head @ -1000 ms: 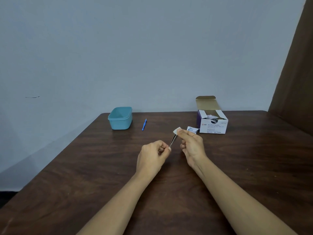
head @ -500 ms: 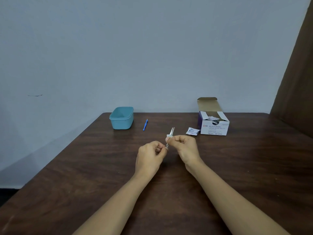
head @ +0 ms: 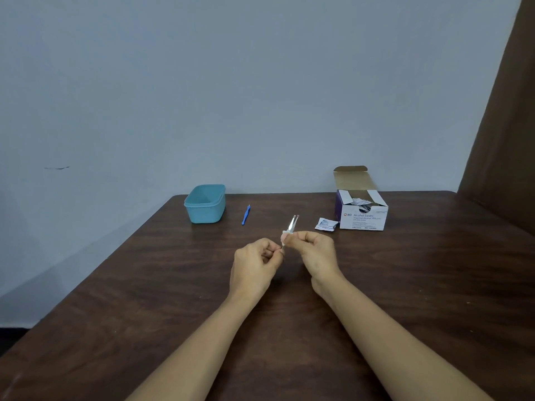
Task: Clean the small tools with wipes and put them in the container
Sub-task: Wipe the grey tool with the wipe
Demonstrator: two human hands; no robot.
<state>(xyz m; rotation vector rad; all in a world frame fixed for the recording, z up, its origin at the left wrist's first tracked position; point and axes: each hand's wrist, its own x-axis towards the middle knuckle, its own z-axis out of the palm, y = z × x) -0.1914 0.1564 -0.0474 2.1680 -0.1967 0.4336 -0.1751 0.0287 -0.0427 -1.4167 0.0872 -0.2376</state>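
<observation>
Left hand (head: 254,264) pinches the near end of the metal tweezers (head: 292,223) - that end is buried in the fingers. Right hand (head: 314,250) pinches a white wipe (head: 285,234) round the shaft; the wipe is mostly covered. Both are above the table (head: 144,285). Blue tool (head: 246,215) lies beside the teal container (head: 205,204) - its inside isn't visible.

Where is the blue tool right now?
The blue tool lies on the table left of centre in the head view, just right of the teal container.
</observation>
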